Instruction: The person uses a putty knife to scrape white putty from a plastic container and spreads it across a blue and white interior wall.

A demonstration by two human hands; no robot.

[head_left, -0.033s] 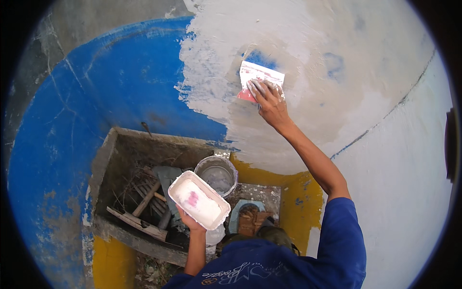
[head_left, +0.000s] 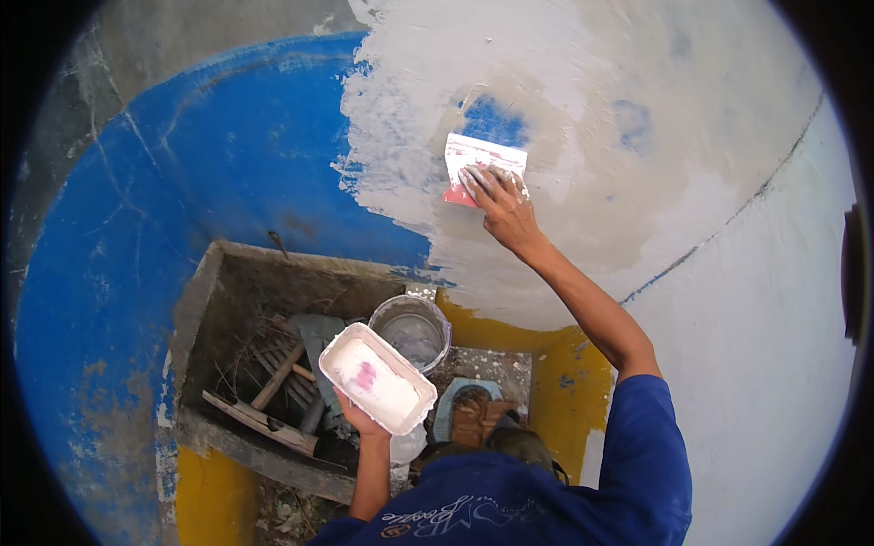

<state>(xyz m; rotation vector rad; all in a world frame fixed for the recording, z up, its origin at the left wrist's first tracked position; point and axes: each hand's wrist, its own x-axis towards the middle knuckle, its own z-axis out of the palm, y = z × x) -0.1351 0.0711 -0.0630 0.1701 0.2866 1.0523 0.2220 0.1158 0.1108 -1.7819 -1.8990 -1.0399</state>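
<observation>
the right hand [head_left: 505, 207] presses a flat white putty blade with a red edge [head_left: 482, 164] against the wall, fingers spread and laid flat on its face, at the border of pale plaster [head_left: 564, 82] and blue paint [head_left: 228, 155]. the left hand [head_left: 360, 420] holds a white rectangular tray smeared with putty [head_left: 378, 378] from beneath, fingers wrapped under its edge. just behind the tray stands a grey bucket [head_left: 411, 328], beside a concrete trough littered with sticks [head_left: 264, 364].
</observation>
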